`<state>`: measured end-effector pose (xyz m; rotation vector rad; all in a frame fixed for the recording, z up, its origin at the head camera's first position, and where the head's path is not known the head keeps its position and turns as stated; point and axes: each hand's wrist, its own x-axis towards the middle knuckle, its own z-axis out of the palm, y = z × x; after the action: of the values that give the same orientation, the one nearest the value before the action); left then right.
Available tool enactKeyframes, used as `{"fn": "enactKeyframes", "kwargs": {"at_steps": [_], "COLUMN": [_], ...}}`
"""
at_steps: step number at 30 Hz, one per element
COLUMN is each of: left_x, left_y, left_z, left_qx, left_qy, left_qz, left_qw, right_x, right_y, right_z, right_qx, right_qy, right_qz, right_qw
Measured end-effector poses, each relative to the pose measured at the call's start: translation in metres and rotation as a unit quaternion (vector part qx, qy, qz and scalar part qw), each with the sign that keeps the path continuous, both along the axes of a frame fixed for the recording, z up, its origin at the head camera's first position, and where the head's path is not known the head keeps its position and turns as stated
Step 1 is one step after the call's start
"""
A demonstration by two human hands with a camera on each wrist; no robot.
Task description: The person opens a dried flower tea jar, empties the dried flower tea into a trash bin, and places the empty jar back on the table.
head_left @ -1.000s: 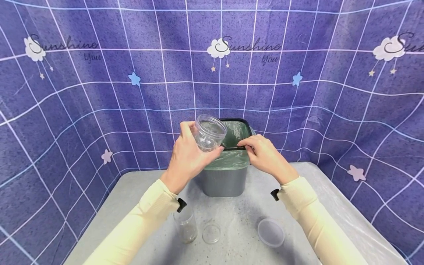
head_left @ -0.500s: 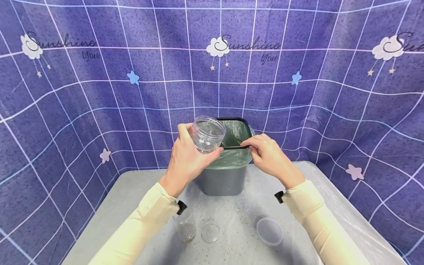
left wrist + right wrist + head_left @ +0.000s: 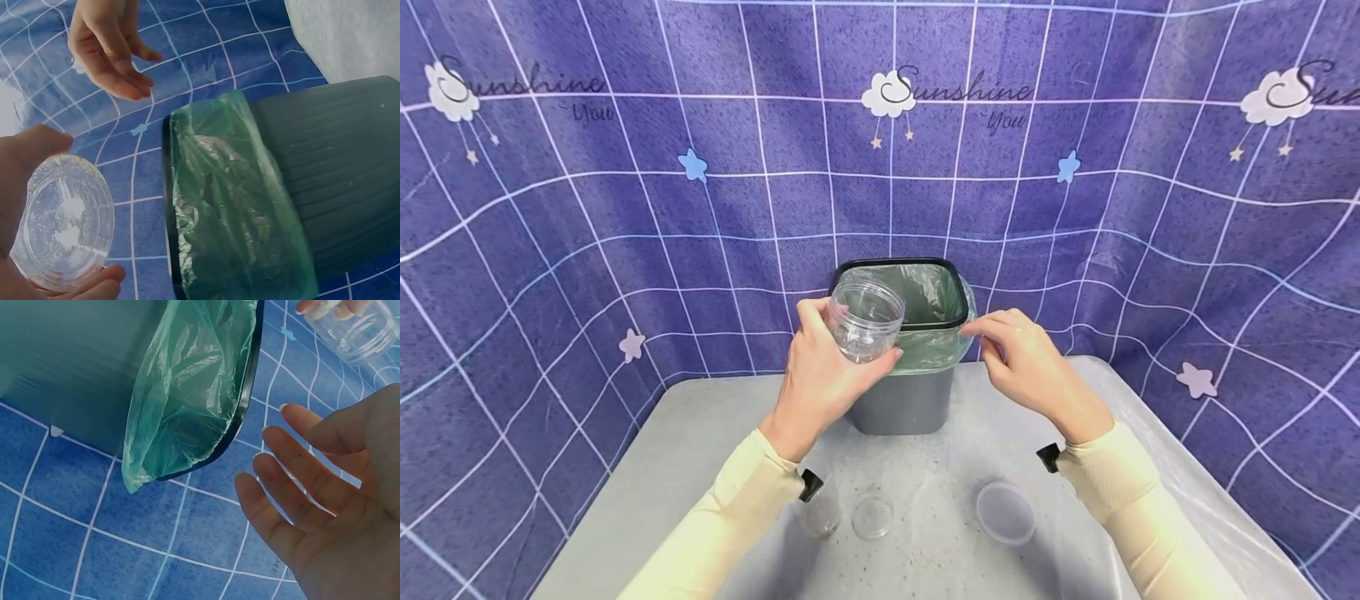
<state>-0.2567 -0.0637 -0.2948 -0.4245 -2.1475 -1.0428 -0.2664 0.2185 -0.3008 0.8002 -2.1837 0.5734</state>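
My left hand (image 3: pixel 823 375) grips a clear plastic jar (image 3: pixel 867 321) by its side, lidless and tilted, in front of the bin's left part. In the left wrist view the base of the jar (image 3: pixel 67 222) faces the camera between thumb and fingers. My right hand (image 3: pixel 1026 367) is just right of the grey bin (image 3: pixel 906 404). The right wrist view shows that hand (image 3: pixel 312 494) with loosely bent, spread fingers, holding nothing and apart from the rim. A green bag (image 3: pixel 925 350) lines the bin and folds over its outside, below a black rim (image 3: pixel 898 260).
On the grey table (image 3: pixel 700 467) stands another clear jar (image 3: pixel 820 512), partly behind my left sleeve. Beside it lies a clear round lid (image 3: pixel 872 514). A whitish round lid (image 3: pixel 1006 512) lies further right. Dark specks dot the tabletop. A purple grid-patterned curtain (image 3: pixel 760 208) hangs behind the bin.
My right hand has come off the bin's rim and moved right. The left hand has lowered slightly with the jar, showing more of the bin's opening. The head view has shifted slightly.
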Motion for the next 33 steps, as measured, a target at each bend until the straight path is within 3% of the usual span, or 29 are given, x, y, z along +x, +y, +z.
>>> {"fn": "enactKeyframes", "kwargs": {"at_steps": [12, 25, 33], "left_x": [0.006, 0.015, 0.021], "left_y": [0.000, 0.010, 0.015], "left_z": [-0.018, -0.041, -0.055], "left_qx": [0.006, 0.027, 0.028], "left_qy": [-0.024, -0.051, -0.084], "left_qz": [0.005, 0.008, 0.003], "left_qw": [0.9997, 0.9983, 0.9960], "right_x": [0.015, 0.023, 0.028], "right_y": [0.007, 0.008, 0.011], "right_z": [-0.007, -0.027, -0.032], "right_qx": [0.004, 0.014, 0.017], "right_qy": [0.001, -0.011, -0.007], "right_qz": [0.001, 0.003, 0.005], "right_qw": [1.0000, 0.9998, 0.9998]}}
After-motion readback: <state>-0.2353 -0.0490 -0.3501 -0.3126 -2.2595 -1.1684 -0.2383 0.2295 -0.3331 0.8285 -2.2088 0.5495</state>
